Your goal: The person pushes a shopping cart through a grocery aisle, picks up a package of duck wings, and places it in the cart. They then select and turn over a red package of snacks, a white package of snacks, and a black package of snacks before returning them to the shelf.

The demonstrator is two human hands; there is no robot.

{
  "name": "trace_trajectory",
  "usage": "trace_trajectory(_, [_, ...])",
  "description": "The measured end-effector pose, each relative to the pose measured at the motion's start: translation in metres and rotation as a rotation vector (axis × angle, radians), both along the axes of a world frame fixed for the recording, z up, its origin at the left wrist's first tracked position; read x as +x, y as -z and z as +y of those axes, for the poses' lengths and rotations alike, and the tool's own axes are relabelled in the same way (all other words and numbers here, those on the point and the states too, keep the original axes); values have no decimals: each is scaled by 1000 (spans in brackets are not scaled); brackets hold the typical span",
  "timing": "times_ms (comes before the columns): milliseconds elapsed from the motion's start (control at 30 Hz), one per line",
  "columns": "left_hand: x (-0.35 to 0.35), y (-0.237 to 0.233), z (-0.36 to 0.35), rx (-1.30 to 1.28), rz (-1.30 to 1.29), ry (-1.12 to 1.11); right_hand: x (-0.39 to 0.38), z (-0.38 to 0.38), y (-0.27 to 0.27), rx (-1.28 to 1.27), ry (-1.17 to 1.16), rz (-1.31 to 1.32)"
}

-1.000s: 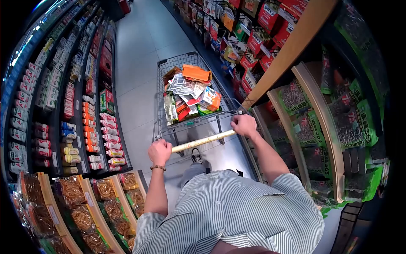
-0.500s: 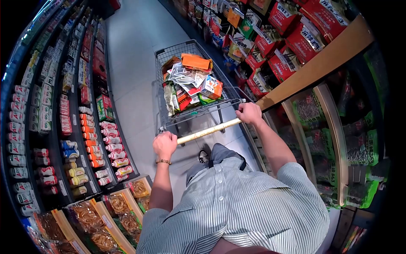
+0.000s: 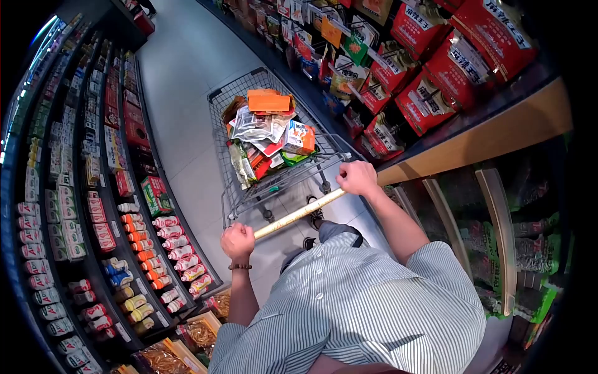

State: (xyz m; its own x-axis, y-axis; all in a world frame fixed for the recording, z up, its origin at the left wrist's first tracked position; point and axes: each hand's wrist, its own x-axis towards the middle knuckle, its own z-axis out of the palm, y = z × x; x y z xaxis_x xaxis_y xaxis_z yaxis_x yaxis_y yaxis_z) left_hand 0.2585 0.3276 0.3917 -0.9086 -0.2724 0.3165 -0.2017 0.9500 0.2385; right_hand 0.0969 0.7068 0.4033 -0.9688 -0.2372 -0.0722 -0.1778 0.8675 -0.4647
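My left hand (image 3: 238, 242) is wrapped round the left end of a pale yellow handle bar (image 3: 299, 215) on a shopping cart (image 3: 219, 115). Round that wrist is a beaded bracelet (image 3: 240, 267). At the bar's right end, my right hand (image 3: 357, 178) grips it with fingers closed. Inside the wire basket lies a pile of packaged food: an orange packet (image 3: 269, 101) on top, silvery-white packets (image 3: 256, 126), an orange-and-white box (image 3: 299, 137) and several green and red bags below. The pile hides the basket floor.
Shelves of bottles and boxes (image 3: 149, 262) line the left side. Hanging red snack bags (image 3: 430, 103) and a wooden ledge (image 3: 486, 128) run close along the right. The tiled aisle floor (image 3: 180, 68) stretches ahead, with a person's legs (image 3: 147, 6) at the far end.
The shelves on both sides have shifted in view, and the cart now points further left. My two hands keep their grip on the handle bar. A second shoe shows below.
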Motion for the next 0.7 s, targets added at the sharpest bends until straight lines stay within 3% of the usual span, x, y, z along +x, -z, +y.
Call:
trace_trajectory(300, [-70, -35, -45, 18, -235, -89, -63, -46, -33, -19, -35, 47])
trace_trajectory(567, [-134, -58, -87, 130, -339, -35, -124, -81, -56, 13, -66, 53])
trace_trajectory(700, [-174, -63, -85, 190, -608, -12, -155, -79, -49, 22, -15, -23])
